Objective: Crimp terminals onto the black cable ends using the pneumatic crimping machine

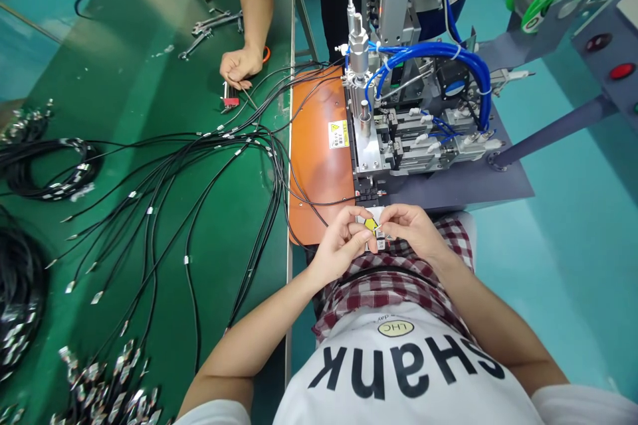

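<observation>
One small label sheet (375,228), white with a yellow mark, is pinched between the left hand (341,244) and the right hand (413,229), just below one machine (399,119). Its print is partly covered by fingers. Many black cables (199,172), uncounted, are spread over the green surface (124,80). One co-worker's hand (239,66) is rested there.

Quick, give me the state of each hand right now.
Left hand: fingers closed, pinching the small white part with a yellow patch.
Right hand: fingers closed on the same part from the other side.
</observation>
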Tool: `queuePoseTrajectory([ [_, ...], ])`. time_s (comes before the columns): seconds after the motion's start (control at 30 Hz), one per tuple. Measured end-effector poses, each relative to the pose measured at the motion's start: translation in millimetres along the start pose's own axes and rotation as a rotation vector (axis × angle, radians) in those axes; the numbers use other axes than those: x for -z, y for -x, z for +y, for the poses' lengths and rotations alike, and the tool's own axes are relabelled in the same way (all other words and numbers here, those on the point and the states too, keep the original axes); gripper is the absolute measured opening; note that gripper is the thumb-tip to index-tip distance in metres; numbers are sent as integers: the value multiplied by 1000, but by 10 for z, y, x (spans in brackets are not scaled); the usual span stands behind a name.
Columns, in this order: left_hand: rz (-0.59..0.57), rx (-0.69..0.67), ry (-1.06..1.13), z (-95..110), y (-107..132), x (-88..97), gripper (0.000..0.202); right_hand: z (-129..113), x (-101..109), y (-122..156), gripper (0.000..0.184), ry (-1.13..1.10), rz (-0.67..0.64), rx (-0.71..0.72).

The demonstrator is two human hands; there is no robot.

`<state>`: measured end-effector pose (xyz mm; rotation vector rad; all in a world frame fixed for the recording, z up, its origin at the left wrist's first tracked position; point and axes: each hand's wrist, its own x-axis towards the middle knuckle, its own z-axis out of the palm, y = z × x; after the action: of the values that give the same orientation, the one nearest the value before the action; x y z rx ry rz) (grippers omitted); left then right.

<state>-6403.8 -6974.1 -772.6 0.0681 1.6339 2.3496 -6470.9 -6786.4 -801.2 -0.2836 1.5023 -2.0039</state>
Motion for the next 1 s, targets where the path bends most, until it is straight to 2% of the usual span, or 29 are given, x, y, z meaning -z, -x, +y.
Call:
queuePoseTrajectory([
  [0.2,22,-16,-5,-19,-24,8,31,41,-36,28,14,59,-9,2],
  [0.43,81,-16,-24,-36,-26,7,34,151,-95,82,8,251,104,166],
  [0.6,97,-12,-64,-35,-9,18,30,146,-100,95,6,237,97,184],
  [0.73,166,-13,-90,-29,1,5,28,128,-111,100,7,219,83,188],
  [1.0,278,-51,-123,56,4,-56,22,54,-241,149,8,502,153,331],
])
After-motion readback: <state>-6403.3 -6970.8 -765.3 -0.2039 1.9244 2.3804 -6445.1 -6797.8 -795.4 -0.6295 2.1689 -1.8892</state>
